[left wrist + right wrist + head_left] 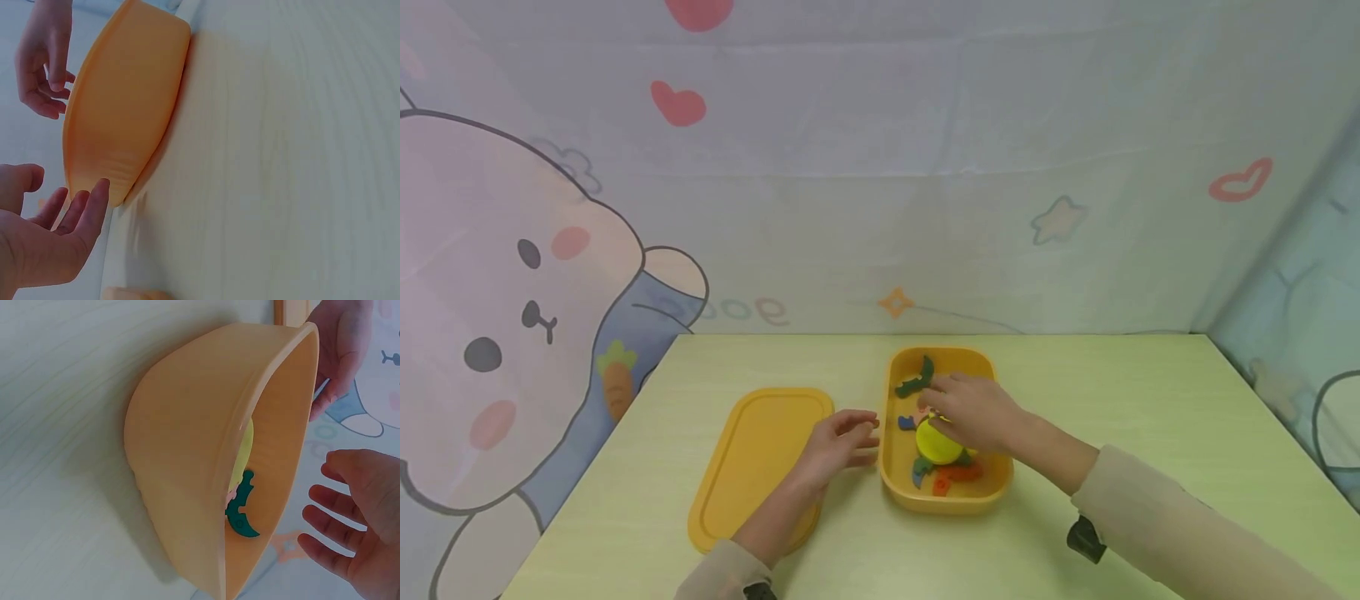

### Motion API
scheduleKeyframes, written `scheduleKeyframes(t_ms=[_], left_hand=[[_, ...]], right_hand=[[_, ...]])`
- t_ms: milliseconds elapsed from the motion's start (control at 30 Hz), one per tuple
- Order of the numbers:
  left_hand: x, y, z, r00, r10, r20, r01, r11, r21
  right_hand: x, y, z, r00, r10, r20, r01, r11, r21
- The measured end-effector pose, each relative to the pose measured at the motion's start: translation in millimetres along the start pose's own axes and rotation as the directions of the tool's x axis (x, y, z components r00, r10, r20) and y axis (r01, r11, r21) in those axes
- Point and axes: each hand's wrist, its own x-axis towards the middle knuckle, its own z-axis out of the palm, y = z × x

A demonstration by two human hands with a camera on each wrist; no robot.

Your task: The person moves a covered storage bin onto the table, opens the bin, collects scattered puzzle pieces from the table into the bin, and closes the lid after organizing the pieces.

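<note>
A deep yellow-orange plastic box (936,504) stands on the table with several small coloured pieces inside. Above its right half hovers my right hand (976,410), fingers loosely bent; in the right wrist view nothing lies between them. Under that hand sits a round bright yellow piece (938,444). A green curved piece (914,382) lies toward the far end, a blue piece (907,422) by the left wall, and red-orange pieces (958,475) near the front. My left hand (838,446) is beside the box's left wall, fingers spread and holding nothing; whether they touch the wall I cannot tell.
A flat yellow-orange lid (752,458) lies left of the box, partly beneath the left forearm. The pale wood-grain table (1120,392) ends at a printed cloth backdrop (880,167) behind and at the sides.
</note>
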Motion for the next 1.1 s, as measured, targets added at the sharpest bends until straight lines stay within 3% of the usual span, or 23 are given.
scheduleKeyframes(t_ms=[300, 567, 700, 867, 1100], left_hand=[[-3.5, 5.5, -12.5, 0.997, 0.068, -0.032, -0.065, 0.995, 0.078], [-6.9, 12.4, -25.5, 0.987, 0.132, -0.086, -0.111, 0.971, 0.213], [-10.6, 15.3, -33.9, 0.981, 0.167, -0.100, -0.130, 0.944, 0.305], [-13.5, 17.4, -45.6, 0.973, 0.200, -0.111, -0.140, 0.904, 0.404], [-14.8, 17.1, -65.2, 0.961, 0.254, -0.111, -0.147, 0.805, 0.574]], right_hand=[[7.5, -9.3, -0.6, 0.997, 0.022, -0.073, -0.016, 0.996, 0.090], [16.3, -19.1, -0.4, 0.997, 0.057, -0.049, -0.049, 0.987, 0.150], [20.3, -23.6, 0.1, 0.997, 0.072, -0.029, -0.067, 0.985, 0.157], [24.6, -30.0, 0.0, 0.995, 0.075, -0.062, -0.063, 0.982, 0.176], [31.8, -39.6, 0.1, 0.991, 0.128, -0.049, -0.113, 0.964, 0.242]])
